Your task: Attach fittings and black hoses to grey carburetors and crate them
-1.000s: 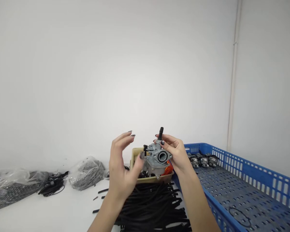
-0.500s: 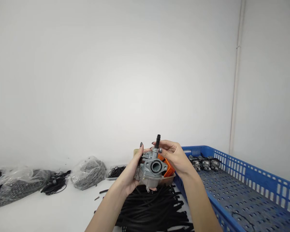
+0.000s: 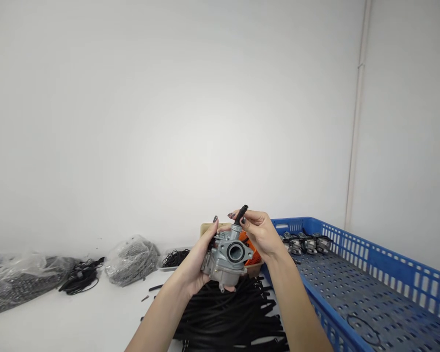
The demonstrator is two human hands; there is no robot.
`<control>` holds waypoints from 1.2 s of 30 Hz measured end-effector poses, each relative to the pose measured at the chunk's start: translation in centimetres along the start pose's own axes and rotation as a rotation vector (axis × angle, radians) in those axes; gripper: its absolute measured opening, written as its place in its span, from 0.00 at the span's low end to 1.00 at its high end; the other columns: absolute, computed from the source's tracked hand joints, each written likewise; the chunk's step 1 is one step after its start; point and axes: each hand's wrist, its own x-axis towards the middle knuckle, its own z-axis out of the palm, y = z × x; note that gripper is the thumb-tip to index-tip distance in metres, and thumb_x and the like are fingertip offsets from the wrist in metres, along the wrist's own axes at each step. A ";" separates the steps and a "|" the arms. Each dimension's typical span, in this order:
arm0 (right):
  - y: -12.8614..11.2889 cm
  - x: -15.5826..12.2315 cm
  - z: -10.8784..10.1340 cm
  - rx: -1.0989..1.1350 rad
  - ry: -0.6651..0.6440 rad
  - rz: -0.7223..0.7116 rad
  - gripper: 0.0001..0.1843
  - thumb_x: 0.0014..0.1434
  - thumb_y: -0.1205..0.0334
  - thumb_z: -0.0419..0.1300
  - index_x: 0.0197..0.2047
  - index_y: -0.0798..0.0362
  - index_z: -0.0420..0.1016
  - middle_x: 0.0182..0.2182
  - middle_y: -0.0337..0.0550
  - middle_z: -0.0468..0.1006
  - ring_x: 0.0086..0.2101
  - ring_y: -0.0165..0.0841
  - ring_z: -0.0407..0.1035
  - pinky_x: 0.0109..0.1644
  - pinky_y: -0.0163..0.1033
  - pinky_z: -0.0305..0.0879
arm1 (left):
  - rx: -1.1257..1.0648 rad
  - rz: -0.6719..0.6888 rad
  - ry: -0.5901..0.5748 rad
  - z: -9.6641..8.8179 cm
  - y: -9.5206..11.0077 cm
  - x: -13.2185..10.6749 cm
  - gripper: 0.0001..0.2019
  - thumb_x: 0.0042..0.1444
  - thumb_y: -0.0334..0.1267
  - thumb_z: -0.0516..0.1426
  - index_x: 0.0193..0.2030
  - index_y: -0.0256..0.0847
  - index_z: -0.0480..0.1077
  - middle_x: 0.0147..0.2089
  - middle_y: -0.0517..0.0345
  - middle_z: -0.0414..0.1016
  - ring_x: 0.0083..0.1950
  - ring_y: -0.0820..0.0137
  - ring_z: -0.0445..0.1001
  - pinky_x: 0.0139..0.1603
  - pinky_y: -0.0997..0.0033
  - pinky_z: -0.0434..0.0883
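The person's right hand is pinching a black rubber cap between thumb and fingertips, its long axis tilting up and rightward from the metal carburetor just below. The left hand is gripping the carburetor's body, farther from the cap. Black tubes are lying beneath; a blue crate is standing rightward.

Open air above the left hand and right hand, up to the wall. Between them, carburetor and black boot fill the gap. Below, heaped black tubes obstruct; behind, beige bin. Left: bare tabletop, passable low, plastic bag at its back. Right: blue crate, near side a barrier; open floor inside, metal units crowding the far end.
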 end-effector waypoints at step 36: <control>12.1 -1.6 4.9 -1.265 -0.777 0.591 0.13 0.33 0.75 0.73 0.15 0.53 0.74 0.22 0.44 0.79 0.33 0.43 0.78 0.38 0.40 0.71 | -0.599 0.888 0.848 -0.3 5.7 -5.1 0.11 0.64 0.41 0.49 0.37 0.43 0.71 0.49 0.55 0.80 0.57 0.63 0.77 0.52 0.60 0.80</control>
